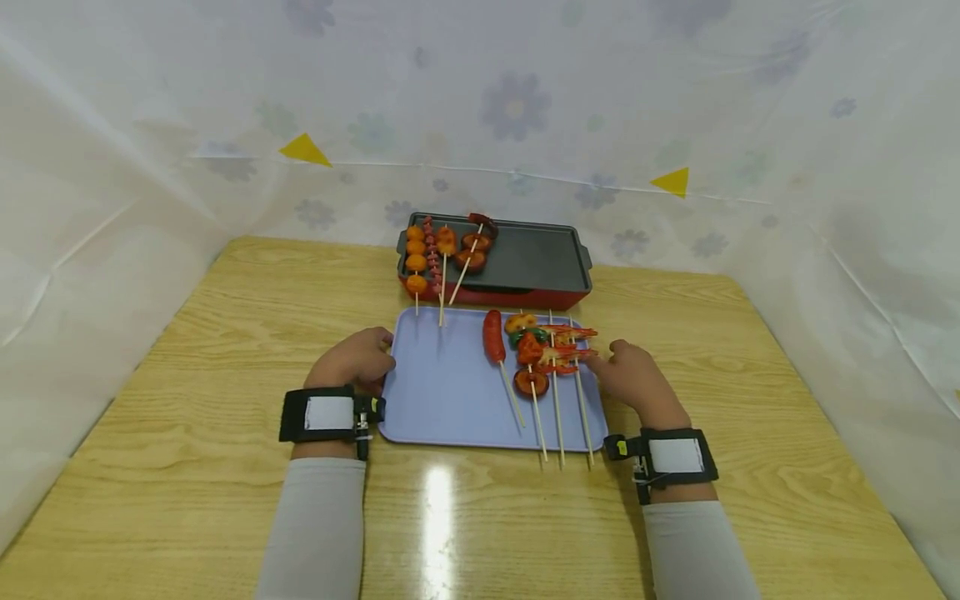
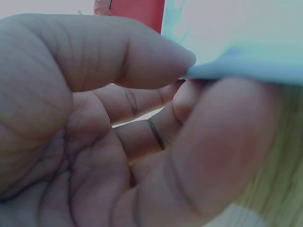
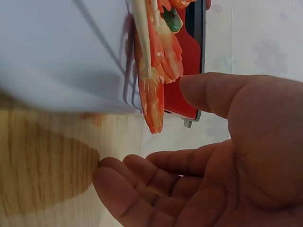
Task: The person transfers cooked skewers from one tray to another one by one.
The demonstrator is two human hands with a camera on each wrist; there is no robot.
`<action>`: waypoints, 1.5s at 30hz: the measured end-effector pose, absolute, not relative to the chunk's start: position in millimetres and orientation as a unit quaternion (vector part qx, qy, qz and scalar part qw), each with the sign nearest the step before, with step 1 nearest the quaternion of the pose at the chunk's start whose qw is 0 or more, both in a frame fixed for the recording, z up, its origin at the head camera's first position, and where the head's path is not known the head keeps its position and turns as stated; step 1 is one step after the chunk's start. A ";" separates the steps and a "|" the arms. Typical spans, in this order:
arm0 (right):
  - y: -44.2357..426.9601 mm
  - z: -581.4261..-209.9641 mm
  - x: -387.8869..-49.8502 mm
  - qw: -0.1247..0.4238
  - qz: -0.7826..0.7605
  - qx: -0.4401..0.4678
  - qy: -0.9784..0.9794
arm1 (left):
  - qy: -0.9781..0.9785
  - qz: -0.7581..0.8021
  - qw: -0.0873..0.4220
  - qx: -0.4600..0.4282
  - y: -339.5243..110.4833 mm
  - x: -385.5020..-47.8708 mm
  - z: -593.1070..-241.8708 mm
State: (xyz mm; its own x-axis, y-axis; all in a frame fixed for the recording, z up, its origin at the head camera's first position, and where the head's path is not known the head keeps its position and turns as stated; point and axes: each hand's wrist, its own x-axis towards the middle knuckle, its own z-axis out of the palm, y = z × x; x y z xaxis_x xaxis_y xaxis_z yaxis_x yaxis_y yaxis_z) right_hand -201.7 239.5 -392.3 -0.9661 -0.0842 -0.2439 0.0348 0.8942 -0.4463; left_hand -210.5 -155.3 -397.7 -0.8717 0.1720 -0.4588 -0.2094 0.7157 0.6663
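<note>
A pale lavender tray (image 1: 442, 392) lies on the table. My left hand (image 1: 354, 360) pinches its left rim, the thumb (image 2: 142, 56) above and fingers beneath, as the left wrist view shows. Beside the right rim is my right hand (image 1: 636, 379), its fingers (image 3: 156, 175) loosely bent and holding nothing; the thumb is close to the shrimp tails (image 3: 152, 101). On the tray's right half lie a sausage skewer (image 1: 493, 337), a mixed skewer with a mushroom slice (image 1: 531, 383), and two shrimp skewers (image 1: 573, 354). Their sticks reach over the front rim.
Behind the tray stands a red and black grill (image 1: 525, 250). Its left side bears an orange-ball skewer (image 1: 416, 262), a thin red skewer (image 1: 431, 250), a flat brown skewer (image 1: 446, 242) and a mushroom skewer (image 1: 472, 258). A flowered curtain (image 1: 480, 100) hangs behind the table (image 1: 262, 333).
</note>
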 end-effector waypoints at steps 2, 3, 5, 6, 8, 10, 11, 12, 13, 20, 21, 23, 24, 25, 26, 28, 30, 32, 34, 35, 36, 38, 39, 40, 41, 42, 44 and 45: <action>239.4 -392.7 -202.0 0.136 -0.231 -0.011 0.963 | 0.891 0.376 0.252 -0.012 -155.6 -210.4 -397.8; 239.6 -393.1 -202.2 0.138 -0.233 -0.011 0.963 | 0.892 0.376 0.252 -0.011 -155.6 -210.5 -397.8; 240.4 -394.6 -202.9 0.144 -0.245 -0.010 0.959 | 0.891 0.377 0.252 -0.014 -155.5 -210.5 -397.5; 241.0 -395.5 -203.3 0.147 -0.253 -0.011 0.956 | 0.891 0.378 0.252 -0.015 -155.6 -210.5 -397.4; 242.2 -397.5 -204.1 0.153 -0.271 -0.012 0.950 | 0.890 0.381 0.252 -0.014 -155.3 -210.3 -397.7; 242.6 -399.4 -204.8 0.161 -0.292 -0.005 0.943 | 0.889 0.383 0.252 -0.016 -154.9 -210.0 -397.8; 242.8 -400.2 -205.1 0.165 -0.300 -0.003 0.940 | 0.889 0.384 0.251 -0.017 -154.6 -209.9 -398.0; 242.7 -401.0 -205.4 0.168 -0.304 -0.001 0.938 | 0.889 0.384 0.251 -0.017 -154.6 -209.9 -398.0; 242.7 -401.8 -205.6 0.170 -0.308 0.002 0.936 | 0.889 0.383 0.250 -0.017 -154.5 -209.9 -398.2; 243.0 -406.3 -206.6 0.188 -0.333 0.007 0.924 | 0.890 0.382 0.249 -0.020 -154.5 -209.7 -397.5; 243.6 -406.8 -206.7 0.189 -0.335 0.006 0.923 | 0.889 0.383 0.249 -0.019 -154.7 -209.5 -397.4; 244.9 -407.3 -206.8 0.190 -0.337 0.004 0.922 | 0.888 0.385 0.250 -0.019 -154.5 -209.7 -397.7; 245.3 -407.3 -206.8 0.191 -0.339 0.004 0.921 | 0.888 0.386 0.250 -0.019 -154.4 -209.9 -398.0; 245.6 -407.4 -206.8 0.192 -0.340 0.003 0.920 | 0.888 0.386 0.251 -0.019 -154.3 -210.0 -398.3; 245.8 -407.4 -206.8 0.192 -0.340 0.002 0.921 | 0.888 0.386 0.251 -0.020 -154.3 -210.1 -398.4; 245.7 -407.4 -206.6 0.194 -0.340 0.001 0.920 | 0.888 0.385 0.250 -0.021 -154.1 -210.6 -398.8; 245.5 -407.7 -206.4 0.195 -0.340 0.002 0.920 | 0.889 0.383 0.251 -0.022 -154.1 -210.8 -399.1; 245.0 -407.9 -206.4 0.195 -0.336 0.002 0.921 | 0.890 0.381 0.250 -0.021 -154.3 -210.8 -399.3; 244.5 -408.0 -206.2 0.194 -0.334 0.004 0.922 | 0.891 0.378 0.250 -0.019 -154.4 -210.9 -399.5; 244.3 -408.1 -206.2 0.194 -0.334 0.003 0.923 | 0.891 0.378 0.250 -0.019 -154.4 -211.0 -399.6; 244.1 -407.9 -206.0 0.193 -0.334 0.003 0.923 | 0.892 0.377 0.250 -0.019 -154.5 -211.0 -399.7; 244.1 -407.5 -205.8 0.194 -0.336 0.003 0.922 | 0.893 0.374 0.250 -0.017 -154.6 -211.1 -399.7; 244.3 -407.9 -205.8 0.194 -0.338 0.004 0.921 | 0.893 0.373 0.250 -0.017 -154.5 -211.1 -399.7; 244.5 -408.0 -206.0 0.195 -0.340 0.006 0.920 | 0.894 0.371 0.250 -0.015 -154.5 -211.2 -399.6; 244.5 -408.1 -205.8 0.197 -0.341 0.007 0.919 | 0.895 0.370 0.250 -0.013 -154.5 -211.2 -399.4; 244.6 -408.2 -205.8 0.198 -0.341 0.009 0.919 | 0.896 0.367 0.249 -0.011 -154.6 -211.4 -399.4; 244.4 -408.0 -206.1 0.202 -0.342 0.013 0.918 | 0.899 0.363 0.247 -0.008 -155.0 -211.5 -399.1; 244.6 -408.2 -206.2 0.202 -0.342 0.013 0.918 | 0.898 0.363 0.247 -0.006 -155.1 -211.2 -399.0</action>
State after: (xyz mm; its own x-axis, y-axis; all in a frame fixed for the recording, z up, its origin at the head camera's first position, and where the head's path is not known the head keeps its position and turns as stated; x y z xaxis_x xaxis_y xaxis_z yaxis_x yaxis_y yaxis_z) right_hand -206.2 244.6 -408.2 -0.9182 -0.1139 -0.3794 0.1619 0.7663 -0.6218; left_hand -211.2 -155.1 -399.0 -0.8775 0.1685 -0.4489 -0.1903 0.7369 0.6486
